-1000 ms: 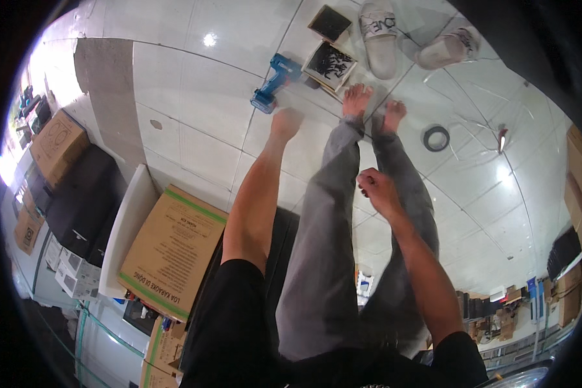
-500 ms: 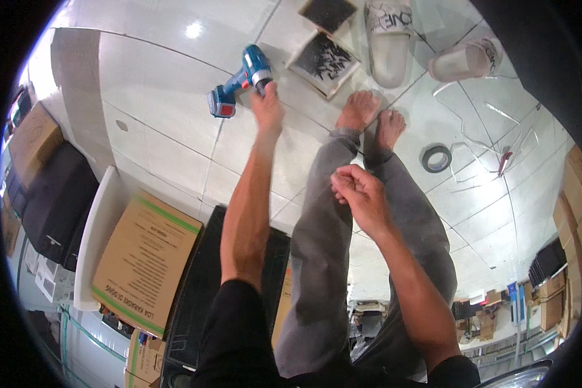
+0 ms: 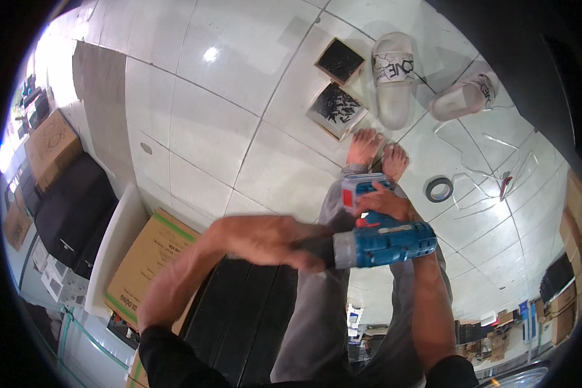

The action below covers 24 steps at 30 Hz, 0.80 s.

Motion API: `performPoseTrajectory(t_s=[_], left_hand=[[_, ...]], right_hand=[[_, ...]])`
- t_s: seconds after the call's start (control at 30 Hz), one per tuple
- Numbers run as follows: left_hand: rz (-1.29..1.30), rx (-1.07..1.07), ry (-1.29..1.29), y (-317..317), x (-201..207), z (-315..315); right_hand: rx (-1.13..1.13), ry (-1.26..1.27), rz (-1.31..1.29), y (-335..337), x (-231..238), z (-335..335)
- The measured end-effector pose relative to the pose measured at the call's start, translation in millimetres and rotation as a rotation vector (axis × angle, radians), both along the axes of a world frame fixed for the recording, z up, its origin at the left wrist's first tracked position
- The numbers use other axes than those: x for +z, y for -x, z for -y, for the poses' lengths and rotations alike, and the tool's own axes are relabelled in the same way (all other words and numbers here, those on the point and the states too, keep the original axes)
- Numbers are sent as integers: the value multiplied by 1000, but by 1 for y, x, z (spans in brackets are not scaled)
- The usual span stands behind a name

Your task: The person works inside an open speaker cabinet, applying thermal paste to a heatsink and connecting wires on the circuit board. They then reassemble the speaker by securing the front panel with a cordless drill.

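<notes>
A blue cordless drill (image 3: pixel 394 244) is held crosswise above my thighs, its dark chuck pointing left and its battery toward my feet. My right hand (image 3: pixel 391 202) wraps round the drill's handle, between the body and the battery. At the other end, my left hand (image 3: pixel 265 240) is closed round the black chuck, somewhat smeared by motion. Whether a bit sits in the chuck is hidden by the left fingers. Ahead of my feet, an open box of dark screws (image 3: pixel 338 108) rests on the tiled floor, touching a second small box with a black top (image 3: pixel 340 61).
A pair of white slides (image 3: pixel 392 107) lies beyond my feet. To the right are a roll of dark tape (image 3: pixel 439 189), bent clear strips (image 3: pixel 472 152) and a red-handled tool (image 3: pixel 505 186). A brown carton (image 3: pixel 142 258) and a long black case (image 3: pixel 242 317) stand at my left.
The drill has left the floor at far left and come over my legs. My left hand has drawn back with its chuck, and my right hand has taken its handle. The view has shifted slightly.
</notes>
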<state>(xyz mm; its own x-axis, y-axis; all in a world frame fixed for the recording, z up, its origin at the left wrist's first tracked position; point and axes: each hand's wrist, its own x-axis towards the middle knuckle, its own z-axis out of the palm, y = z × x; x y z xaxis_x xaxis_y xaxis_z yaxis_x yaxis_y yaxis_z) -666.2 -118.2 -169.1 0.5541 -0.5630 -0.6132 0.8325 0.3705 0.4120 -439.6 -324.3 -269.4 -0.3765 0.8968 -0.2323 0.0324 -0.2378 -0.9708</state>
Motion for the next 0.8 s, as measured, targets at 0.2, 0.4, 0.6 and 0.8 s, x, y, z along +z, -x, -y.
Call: performPoseTrajectory(t_s=[0.2,0.4,0.6,0.8], left_hand=[[226,-161,-1271,-85,-184,-70],[18,-129,-1701,-111,-306,-55],[68,2,-1848,-103,-342,-30],[77,-42,-1704,-96,-344,-37]], right_hand=[[-478,467,209,-17,1,48],[-331,490,344,-45,18,37],[-240,501,196,-37,10,31],[-402,432,213,-41,17,36]])
